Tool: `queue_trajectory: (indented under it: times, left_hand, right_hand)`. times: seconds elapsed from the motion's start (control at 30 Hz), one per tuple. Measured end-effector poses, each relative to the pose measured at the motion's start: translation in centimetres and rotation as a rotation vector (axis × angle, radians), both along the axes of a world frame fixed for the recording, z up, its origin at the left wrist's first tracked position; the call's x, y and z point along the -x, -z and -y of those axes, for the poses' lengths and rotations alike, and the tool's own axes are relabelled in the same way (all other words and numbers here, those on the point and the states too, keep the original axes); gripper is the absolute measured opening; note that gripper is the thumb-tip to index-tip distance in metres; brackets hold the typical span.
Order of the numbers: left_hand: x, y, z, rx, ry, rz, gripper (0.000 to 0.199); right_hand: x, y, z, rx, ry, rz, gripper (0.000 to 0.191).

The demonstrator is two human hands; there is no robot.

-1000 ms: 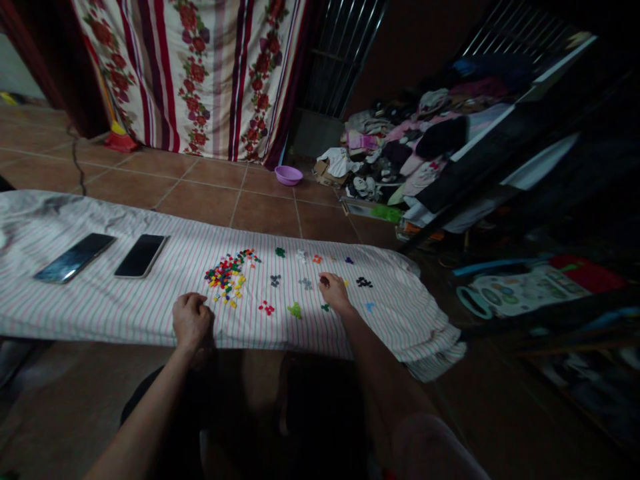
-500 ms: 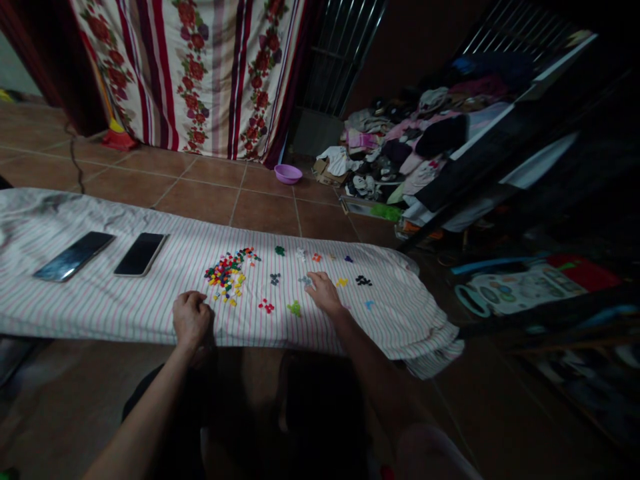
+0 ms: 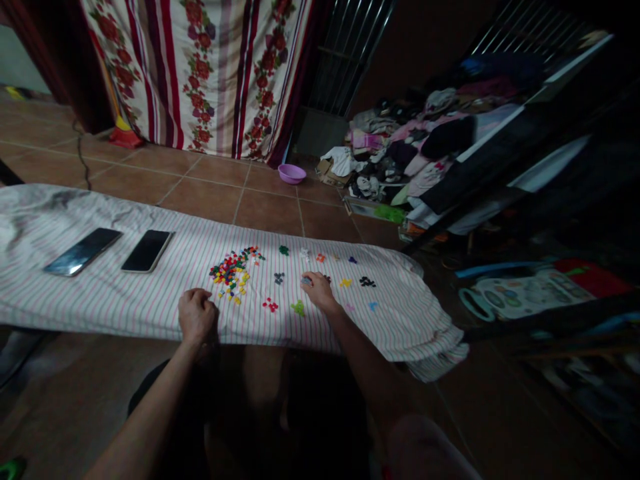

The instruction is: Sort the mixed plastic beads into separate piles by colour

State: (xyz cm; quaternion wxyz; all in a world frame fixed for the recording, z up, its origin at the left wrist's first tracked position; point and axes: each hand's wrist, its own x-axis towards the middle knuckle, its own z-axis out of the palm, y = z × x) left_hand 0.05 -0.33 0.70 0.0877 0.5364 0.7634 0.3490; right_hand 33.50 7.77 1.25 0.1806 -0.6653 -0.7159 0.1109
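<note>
Grey pieces [image 3: 305, 281] lie at the right hand [image 3: 320, 292], fingers bent, grip unclear; left hand [image 3: 197, 316] loosely curled, contents hidden; one mixed heap [image 3: 231, 270], two phones [image 3: 147, 251].

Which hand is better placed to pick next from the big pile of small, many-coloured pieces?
Probably the left hand: it's just beside the pile, while the right hand is farther off, at small grey pieces.

no readable text, no legible labels
</note>
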Motion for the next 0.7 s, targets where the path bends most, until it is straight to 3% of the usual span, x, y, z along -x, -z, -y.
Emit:
queue_trajectory:
  times: [0.23,0.47,0.7]
  left_hand:
    - [0.0,0.0,0.0,0.0,0.007,0.004,0.022]
    - [-0.1,-0.2,0.1,-0.014,-0.002,0.028,0.022]
    - [-0.2,-0.3,0.0,-0.023,-0.01,0.05,0.021]
  right_hand:
    - [0.9,0.2,0.2,-0.04,-0.012,0.028,0.018]
    - [0.1,0.8,0.1,-0.073,-0.024,-0.041,0.026]
    - [-0.2,0.1,-0.2,-0.124,-0.059,-0.084,0.019]
